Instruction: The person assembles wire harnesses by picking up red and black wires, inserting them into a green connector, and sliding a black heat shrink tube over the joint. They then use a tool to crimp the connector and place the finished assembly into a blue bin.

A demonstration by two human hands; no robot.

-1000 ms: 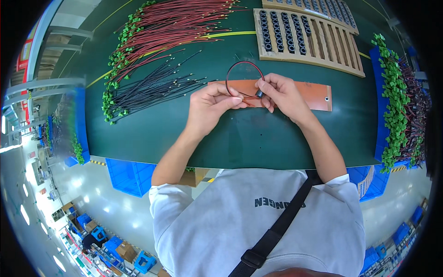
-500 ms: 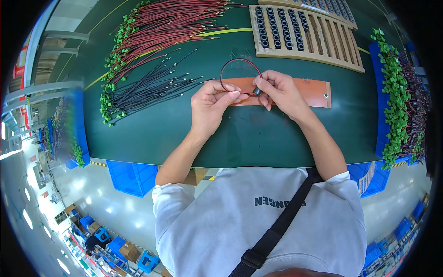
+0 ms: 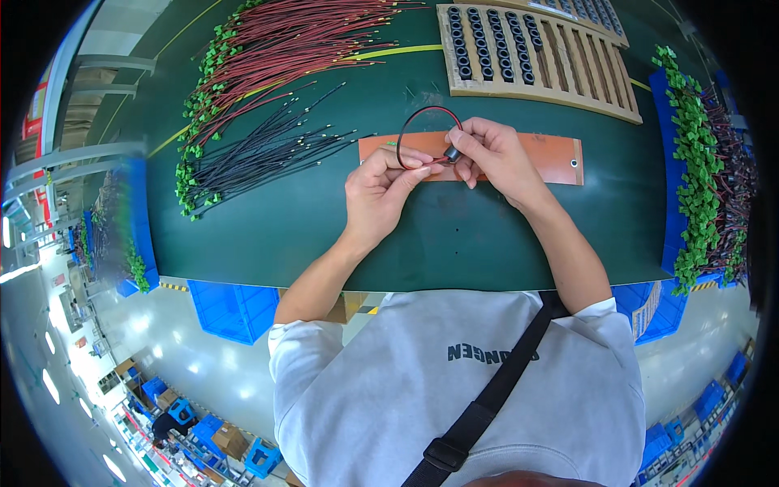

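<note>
Both hands meet over an orange-brown strip [image 3: 544, 158] lying on the green tabletop. A red and black wire [image 3: 430, 108] arches in a loop between them. My left hand [image 3: 377, 195] pinches the wire on the left side, fingertips closed on it. In my right hand [image 3: 499, 158], thumb and fingers grip a small black ring core [image 3: 452, 152], and the wire passes at it. Whether the wire runs fully through the core is partly hidden by my fingers.
At the far left lie a bundle of red wires [image 3: 300, 53] and black wires [image 3: 268, 150], with green connectors [image 3: 188, 174]. A wooden tray [image 3: 552, 96] at the back holds several rows of black ring cores. On the right, a blue bin [image 3: 672, 219] carries green-ended wires.
My left hand has moved slightly right, closer to my right hand, and the wire loop has shifted right and looks narrower. Both hands keep their hold.
</note>
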